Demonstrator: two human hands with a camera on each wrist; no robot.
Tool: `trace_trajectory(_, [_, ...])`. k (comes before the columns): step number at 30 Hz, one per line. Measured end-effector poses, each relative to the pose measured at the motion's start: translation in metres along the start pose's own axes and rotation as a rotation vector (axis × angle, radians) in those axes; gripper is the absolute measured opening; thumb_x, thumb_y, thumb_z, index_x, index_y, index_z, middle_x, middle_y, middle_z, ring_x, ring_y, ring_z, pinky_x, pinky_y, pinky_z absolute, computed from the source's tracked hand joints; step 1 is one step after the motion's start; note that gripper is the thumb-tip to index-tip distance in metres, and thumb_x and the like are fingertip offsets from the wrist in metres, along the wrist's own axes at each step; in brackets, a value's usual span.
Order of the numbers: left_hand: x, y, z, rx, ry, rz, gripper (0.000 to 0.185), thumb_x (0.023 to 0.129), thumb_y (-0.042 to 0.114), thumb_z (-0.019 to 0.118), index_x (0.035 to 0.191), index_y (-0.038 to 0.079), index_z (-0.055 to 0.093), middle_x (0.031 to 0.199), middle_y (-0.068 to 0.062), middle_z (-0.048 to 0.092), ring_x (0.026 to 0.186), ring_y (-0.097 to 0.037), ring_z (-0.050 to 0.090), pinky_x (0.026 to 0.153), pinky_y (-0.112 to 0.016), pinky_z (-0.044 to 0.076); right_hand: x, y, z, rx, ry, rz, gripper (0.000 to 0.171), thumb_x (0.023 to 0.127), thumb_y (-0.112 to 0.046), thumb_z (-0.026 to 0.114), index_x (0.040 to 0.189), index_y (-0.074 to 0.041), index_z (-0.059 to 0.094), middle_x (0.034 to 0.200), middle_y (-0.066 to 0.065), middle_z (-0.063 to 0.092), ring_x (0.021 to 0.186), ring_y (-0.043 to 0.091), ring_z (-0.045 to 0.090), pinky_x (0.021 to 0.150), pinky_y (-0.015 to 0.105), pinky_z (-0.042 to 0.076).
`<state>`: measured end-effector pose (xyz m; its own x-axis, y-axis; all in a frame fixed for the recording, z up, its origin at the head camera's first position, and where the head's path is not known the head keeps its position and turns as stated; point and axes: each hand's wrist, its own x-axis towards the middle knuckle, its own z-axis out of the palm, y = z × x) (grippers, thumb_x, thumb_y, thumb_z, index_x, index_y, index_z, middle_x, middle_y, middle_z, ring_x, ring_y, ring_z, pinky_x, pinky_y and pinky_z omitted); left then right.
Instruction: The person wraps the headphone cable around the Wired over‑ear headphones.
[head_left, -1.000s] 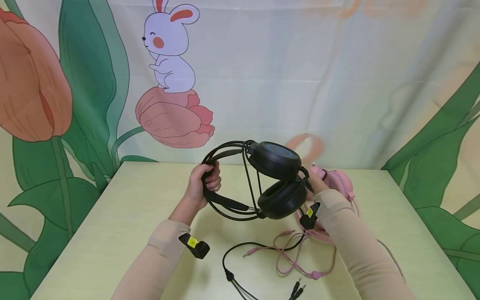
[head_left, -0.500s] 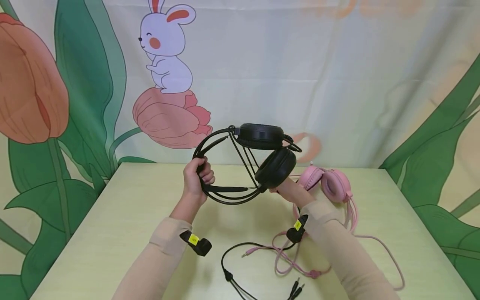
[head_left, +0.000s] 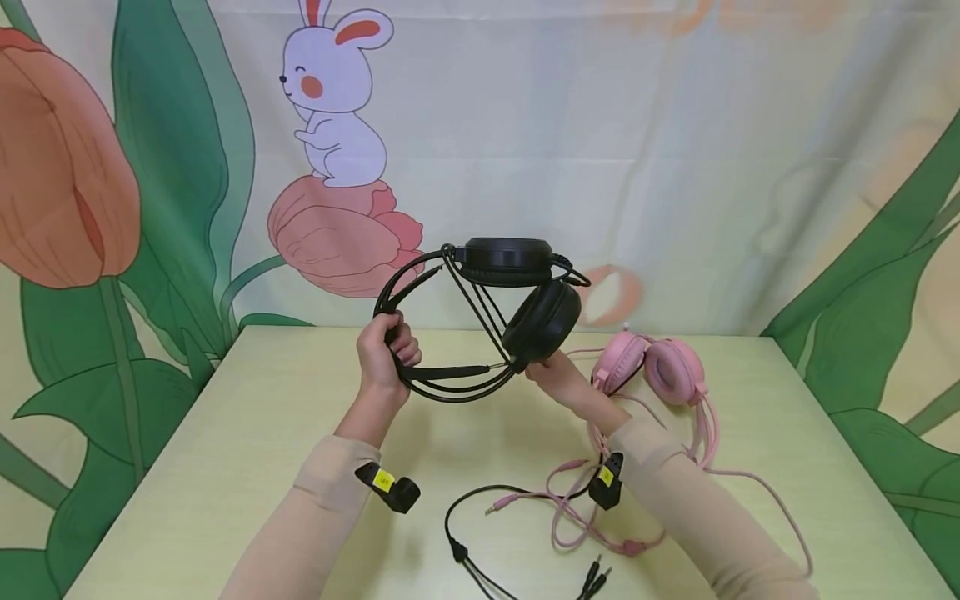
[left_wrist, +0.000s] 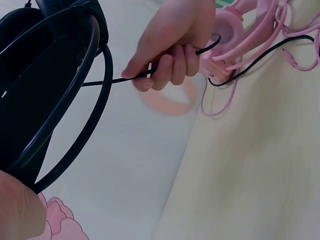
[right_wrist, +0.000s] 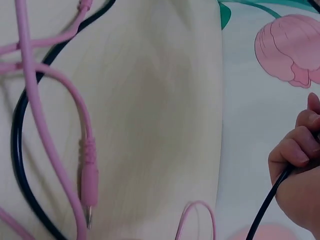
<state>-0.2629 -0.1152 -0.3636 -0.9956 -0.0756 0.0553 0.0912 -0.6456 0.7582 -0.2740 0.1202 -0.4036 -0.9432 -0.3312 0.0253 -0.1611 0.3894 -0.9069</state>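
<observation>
Left hand (head_left: 384, 354): fingers curled firmly round the headband (head_left: 450, 373) of a black over-ear headset (head_left: 502, 260) with thin hoops and a soft inner strap. Headset held up off the pale wood-toned table (head_left: 262, 417), turned sideways; its two round padded cups sit to the right of the left fingers, one above the other in the head view. Right hand (head_left: 558, 379): just below the lower cup, fingers closed round a thin black cable (left_wrist: 115, 80), which spans from the headset side into the fist and out its far side. Right of the right fingers, on the table, a pink over-ear headset (head_left: 671, 371), cups side by side. Nearer the person than the right fingers, loops of pink cord (head_left: 573, 508), one ending in a slim pink plug with metal tip (right_wrist: 90, 186), crossing the black cable. Nearer still, between the two forearms, a small black Y-shaped splitter (head_left: 459, 552) and, to its right, a pair of black plugs (head_left: 596, 579). Beyond both hands, a pale cloth backdrop (head_left: 525, 125) printed with a white rabbit and tulips.
</observation>
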Motion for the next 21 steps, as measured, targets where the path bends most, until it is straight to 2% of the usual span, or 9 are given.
trace_trajectory(4, [-0.001, 0.001, 0.005, 0.016, 0.037, 0.049, 0.024, 0.083, 0.012, 0.036, 0.059, 0.015, 0.034, 0.044, 0.009, 0.023, 0.036, -0.003, 0.021, 0.039, -0.019, 0.013, 0.003, 0.018, -0.007, -0.046, -0.059, -0.052, 0.032, 0.100, -0.022, 0.035, 0.082, -0.002, 0.054, 0.058, -0.002, 0.031, 0.046, 0.010, 0.023, 0.044, 0.023, 0.022])
trace_trajectory(6, [-0.001, -0.001, 0.008, 0.029, 0.075, 0.076, 0.026, 0.083, 0.011, 0.037, 0.057, 0.015, 0.032, 0.044, 0.009, 0.023, 0.036, -0.003, 0.021, 0.038, -0.019, 0.014, 0.003, 0.024, -0.007, -0.099, -0.105, -0.077, 0.033, 0.100, -0.026, 0.034, 0.089, -0.005, 0.058, 0.059, -0.002, 0.033, 0.047, 0.011, 0.023, 0.044, 0.024, 0.023])
trace_trajectory(8, [-0.002, -0.003, 0.010, 0.038, 0.123, 0.097, 0.027, 0.083, 0.010, 0.038, 0.057, 0.015, 0.031, 0.044, 0.009, 0.023, 0.037, -0.003, 0.022, 0.038, -0.020, 0.015, 0.001, 0.025, -0.006, -0.179, -0.136, -0.127, 0.034, 0.100, -0.030, 0.033, 0.090, -0.010, 0.059, 0.060, -0.002, 0.035, 0.047, 0.011, 0.025, 0.046, 0.025, 0.025])
trace_trajectory(13, [-0.004, -0.013, 0.013, 0.040, 0.246, 0.125, 0.025, 0.082, 0.009, 0.041, 0.060, 0.014, 0.031, 0.045, 0.008, 0.024, 0.038, -0.005, 0.021, 0.037, -0.021, 0.016, -0.004, 0.024, -0.006, -0.365, -0.131, -0.212, 0.032, 0.100, -0.028, 0.033, 0.088, -0.018, 0.060, 0.060, -0.006, 0.040, 0.048, 0.007, 0.031, 0.048, 0.023, 0.029])
trace_trajectory(17, [-0.004, -0.020, 0.014, 0.019, 0.316, 0.130, 0.023, 0.081, 0.010, 0.044, 0.061, 0.014, 0.032, 0.046, 0.008, 0.024, 0.039, -0.005, 0.021, 0.038, -0.020, 0.016, -0.009, 0.024, -0.008, -0.410, -0.124, -0.259, 0.030, 0.100, -0.024, 0.035, 0.087, -0.018, 0.061, 0.059, -0.007, 0.041, 0.050, 0.006, 0.034, 0.050, 0.022, 0.032])
trace_trajectory(21, [-0.005, -0.023, 0.016, 0.021, 0.355, 0.134, 0.022, 0.081, 0.011, 0.045, 0.063, 0.014, 0.033, 0.046, 0.008, 0.025, 0.039, -0.005, 0.021, 0.038, -0.019, 0.017, -0.012, 0.025, -0.010, -0.447, -0.123, -0.289, 0.027, 0.099, -0.023, 0.037, 0.088, -0.018, 0.061, 0.058, -0.008, 0.040, 0.050, 0.005, 0.033, 0.052, 0.022, 0.033])
